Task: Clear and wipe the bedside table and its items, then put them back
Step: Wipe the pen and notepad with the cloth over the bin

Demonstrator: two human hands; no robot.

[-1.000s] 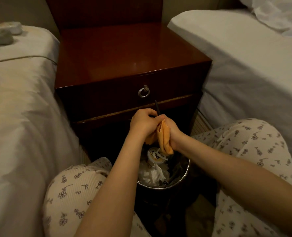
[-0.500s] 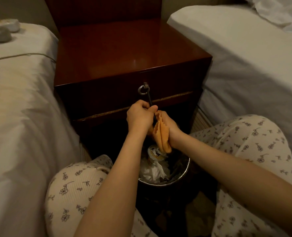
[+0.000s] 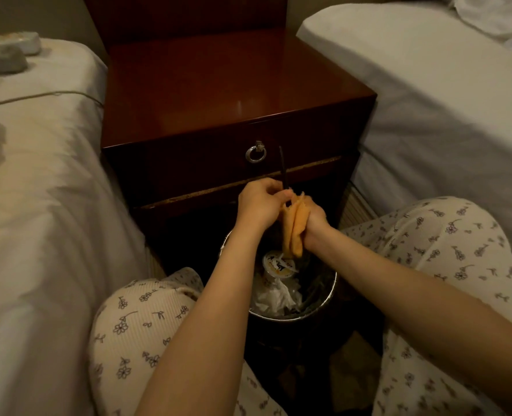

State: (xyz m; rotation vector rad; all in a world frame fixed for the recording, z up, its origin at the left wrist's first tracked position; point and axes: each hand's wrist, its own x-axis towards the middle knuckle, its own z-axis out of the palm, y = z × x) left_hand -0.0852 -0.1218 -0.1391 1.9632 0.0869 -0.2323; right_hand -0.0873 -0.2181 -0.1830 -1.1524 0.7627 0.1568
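Bedside table (image 3: 218,94) sits between two beds (image 3: 38,205), and in front of its drawer (image 3: 203,166), over the bin (image 3: 278,316), left hand (image 3: 259,205) pinches a thin dark stick (image 3: 283,168) while right hand (image 3: 314,218) grips the orange cloth (image 3: 294,231) around it

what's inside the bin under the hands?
Visible in the bin: a round printed cup lid, crumpled white paper, unidentifiable dark scraps. The orange cloth hides the far part; anything below the top layer is covered.

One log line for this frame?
step: wipe item; left hand pinches thin dark rod; right hand holds orange cloth against rod; below: waste bin
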